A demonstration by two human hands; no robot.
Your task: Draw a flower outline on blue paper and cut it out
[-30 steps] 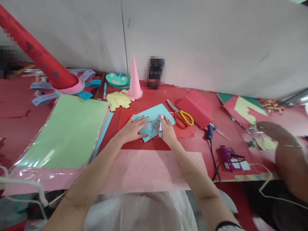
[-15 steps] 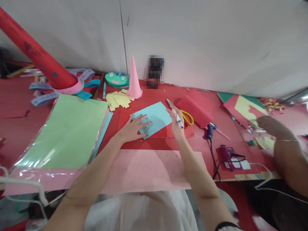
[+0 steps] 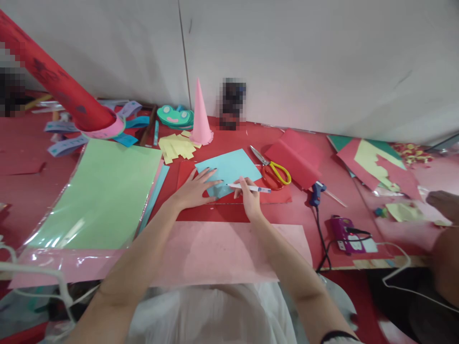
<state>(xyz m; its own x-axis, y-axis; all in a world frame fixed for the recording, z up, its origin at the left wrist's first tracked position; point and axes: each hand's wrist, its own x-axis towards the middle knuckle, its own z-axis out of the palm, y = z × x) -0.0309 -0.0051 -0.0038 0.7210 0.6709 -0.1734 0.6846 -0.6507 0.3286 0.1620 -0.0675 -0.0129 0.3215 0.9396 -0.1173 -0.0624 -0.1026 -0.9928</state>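
A light blue sheet of paper (image 3: 233, 165) lies at a slant on red sheets (image 3: 276, 197) in front of me. My left hand (image 3: 195, 189) rests flat on its left part, fingers spread. Between the fingers of my right hand (image 3: 249, 196) is a white marker (image 3: 256, 188), its dark tip pointing left at the blue paper's lower part; whether it touches cannot be seen. Just right of the sheet lie scissors (image 3: 270, 168) with one yellow and one red handle. Below the red sheets, under my forearms, is a pale pink sheet (image 3: 222, 253).
Left are green paper in clear plastic (image 3: 96, 191) and a red paper tube (image 3: 71, 88). Behind stand yellow strips (image 3: 177, 147), a pink cone (image 3: 201, 119) and a green frog face (image 3: 175, 117). Right are a glue gun (image 3: 317, 193), a purple power strip (image 3: 346, 236) and another person's hand (image 3: 442, 208).
My right hand has moved down and left, bringing the marker's tip over the blue paper. My left hand stays put. At the right, the other person's arm has drawn away to the right.
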